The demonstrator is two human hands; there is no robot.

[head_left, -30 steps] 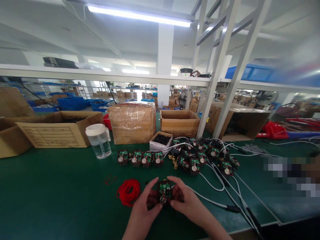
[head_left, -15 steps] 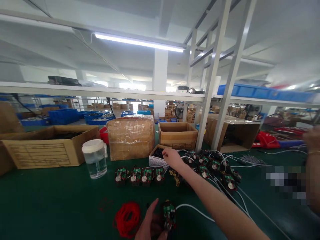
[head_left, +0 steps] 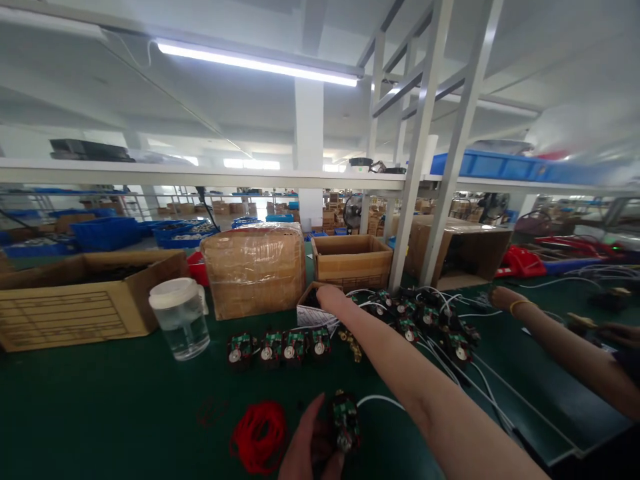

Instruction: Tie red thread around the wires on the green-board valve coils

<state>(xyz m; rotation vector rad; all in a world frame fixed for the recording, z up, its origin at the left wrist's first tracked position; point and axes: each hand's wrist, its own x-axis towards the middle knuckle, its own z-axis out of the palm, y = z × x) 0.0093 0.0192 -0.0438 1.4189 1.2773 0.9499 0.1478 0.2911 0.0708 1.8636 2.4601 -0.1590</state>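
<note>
Left hand: the left hand is closed around a small black module with a green circuit board. It holds the module low at the near edge of the dark green worktop, just beside a red coil of cord.
Right hand: the right hand is stretched far forward, its fingers dipped into a small white carton box. The back of the hand hides the fingers, so I cannot tell if they pinch anything.
Risk for the module: only one hand carries it, and the gaze goes to the box. I think it may tip or slide out of the palm.
Risk under the arm: the forearm passes over a row of four similar modules and a small brass fitting. If the arm is drawn back low, it could in my view push them out of line.
Risk at the cable: a thin white cable leaves the held module and goes under the arm. A catch on it may tug the module.
Neighbour: another person's forearm with a gold bracelet lies over the worktop at the right, well apart from the box.
Change from one second ago: then both hands were cupping the module, and now only the left one holds it.
Change from half a second ago: the right hand was at the box rim and now reaches deeper. The neighbour's arm has come further in.
</note>
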